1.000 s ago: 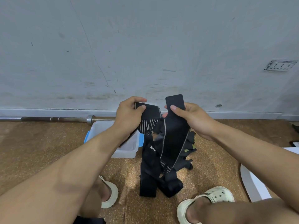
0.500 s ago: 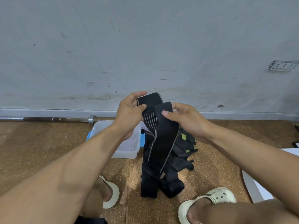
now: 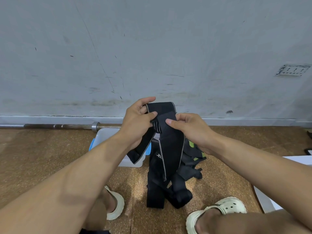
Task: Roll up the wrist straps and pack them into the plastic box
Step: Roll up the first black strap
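Observation:
A long black wrist strap (image 3: 170,146) with grey edging hangs in the air in front of me. My left hand (image 3: 136,122) pinches its folded upper end between thumb and fingers. My right hand (image 3: 190,130) grips the strap just to the right, with the thumb on its front face. The strap's tail drops to a heap of other black straps (image 3: 170,193) on the floor, some with green marks (image 3: 192,146). The clear plastic box (image 3: 104,135) with blue clips stands on the floor behind my left forearm, mostly hidden.
A steel barbell (image 3: 70,126) lies along the foot of the grey wall. My feet in pale clogs (image 3: 224,208) rest on the brown cork floor on either side of the heap. A white sheet (image 3: 263,198) lies at the right edge.
The strap's free upper end has been folded down from upright over the part in my left hand. My right hand has come closer to the left.

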A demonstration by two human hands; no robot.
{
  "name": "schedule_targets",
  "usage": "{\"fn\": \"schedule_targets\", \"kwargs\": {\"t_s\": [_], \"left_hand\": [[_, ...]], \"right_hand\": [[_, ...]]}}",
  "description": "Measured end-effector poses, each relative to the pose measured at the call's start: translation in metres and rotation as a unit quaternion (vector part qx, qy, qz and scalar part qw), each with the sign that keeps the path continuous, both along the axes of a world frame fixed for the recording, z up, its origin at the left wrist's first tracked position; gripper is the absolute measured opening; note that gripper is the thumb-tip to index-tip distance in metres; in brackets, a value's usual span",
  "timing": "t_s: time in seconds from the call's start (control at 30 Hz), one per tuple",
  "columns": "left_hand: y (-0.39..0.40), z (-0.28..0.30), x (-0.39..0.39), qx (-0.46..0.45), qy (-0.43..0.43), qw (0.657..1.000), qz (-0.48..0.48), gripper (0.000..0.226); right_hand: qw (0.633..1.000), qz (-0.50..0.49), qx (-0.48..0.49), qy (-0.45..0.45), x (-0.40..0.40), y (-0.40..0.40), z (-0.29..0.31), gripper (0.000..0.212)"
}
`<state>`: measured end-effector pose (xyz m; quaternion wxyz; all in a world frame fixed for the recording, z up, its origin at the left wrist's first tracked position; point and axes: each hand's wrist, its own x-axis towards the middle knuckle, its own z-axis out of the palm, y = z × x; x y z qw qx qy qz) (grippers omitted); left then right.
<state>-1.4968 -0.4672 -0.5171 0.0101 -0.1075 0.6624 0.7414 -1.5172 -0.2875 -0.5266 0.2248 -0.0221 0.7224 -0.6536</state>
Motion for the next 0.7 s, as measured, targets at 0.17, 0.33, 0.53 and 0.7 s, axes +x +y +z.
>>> {"fn": "schedule_targets", "kwargs": {"t_s": [0.17, 0.33, 0.53, 0.7], "left_hand": [[0.0007, 0.0013, 0.0011, 0.004, -0.003, 1.000, -0.011, 0.045], [0.0015, 0.0013, 0.0013, 0.014, -0.005, 1.000, -0.012, 0.045], [0.0034, 0.0015, 0.0020, 0.017, -0.006, 1.000, -0.005, 0.043], [0.0034, 0.0003, 0.0028, 0.015, 0.001, 1.000, 0.001, 0.050]], "right_hand": [[1.000, -0.003, 0.021, 0.010, -0.0016, 0.0006, -0.0011, 0.032], [0.999, -0.011, 0.030, 0.010, -0.0017, 0.0002, -0.0003, 0.035], [1.000, -0.008, 0.027, 0.004, -0.0012, 0.0002, -0.0014, 0.035], [0.999, 0.003, 0.038, -0.001, -0.0029, 0.0015, -0.0019, 0.033]]}}
